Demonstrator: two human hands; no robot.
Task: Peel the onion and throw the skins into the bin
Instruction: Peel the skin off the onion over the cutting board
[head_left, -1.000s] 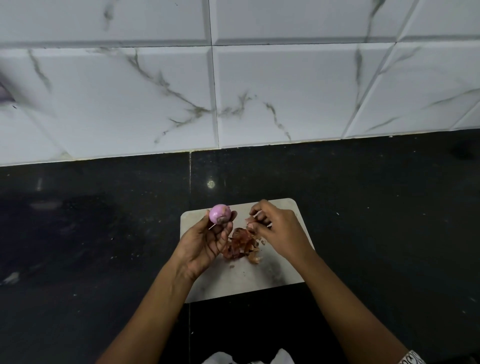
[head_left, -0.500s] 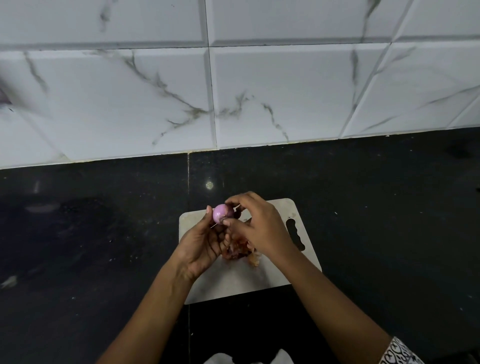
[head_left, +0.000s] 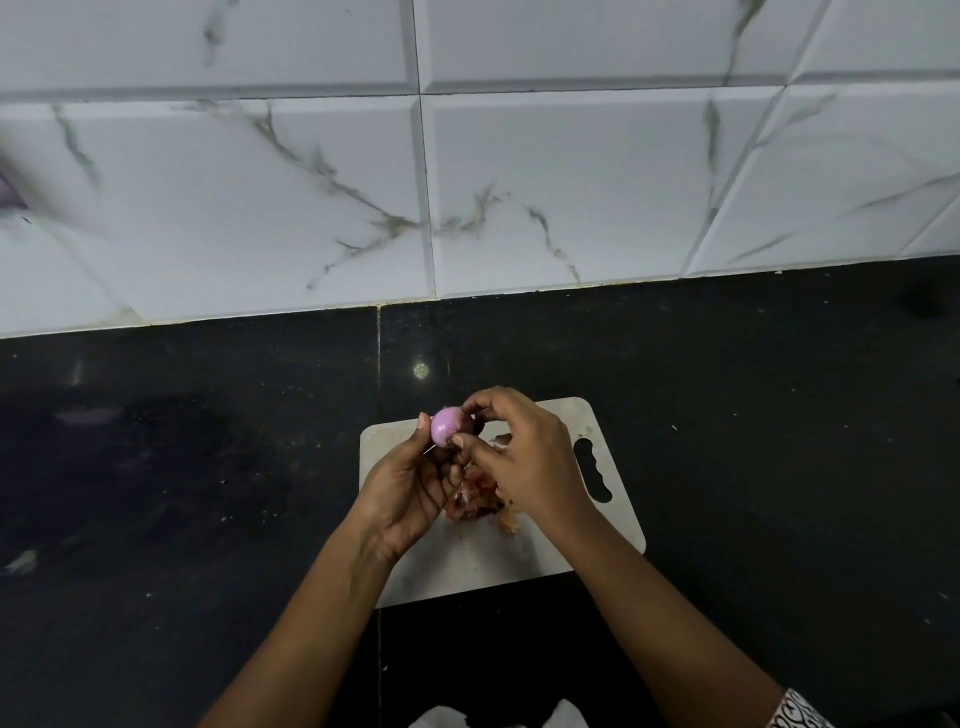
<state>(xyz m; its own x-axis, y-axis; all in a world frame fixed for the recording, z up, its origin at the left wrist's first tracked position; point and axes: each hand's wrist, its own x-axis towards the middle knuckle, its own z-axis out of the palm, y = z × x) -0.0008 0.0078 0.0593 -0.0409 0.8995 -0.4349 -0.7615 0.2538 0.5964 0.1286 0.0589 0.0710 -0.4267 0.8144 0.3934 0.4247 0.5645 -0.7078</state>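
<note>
The left hand (head_left: 410, 488) grips the onion (head_left: 445, 426) while the right hand (head_left: 527, 462) pinches it.

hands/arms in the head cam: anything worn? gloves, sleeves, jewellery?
No gloves on the left hand or the right hand, and no rings or watch visible. The left forearm is uncovered down to the frame edge. The right arm shows the end of a sleeve at the bottom edge, white with a dark scrolled print.
</note>
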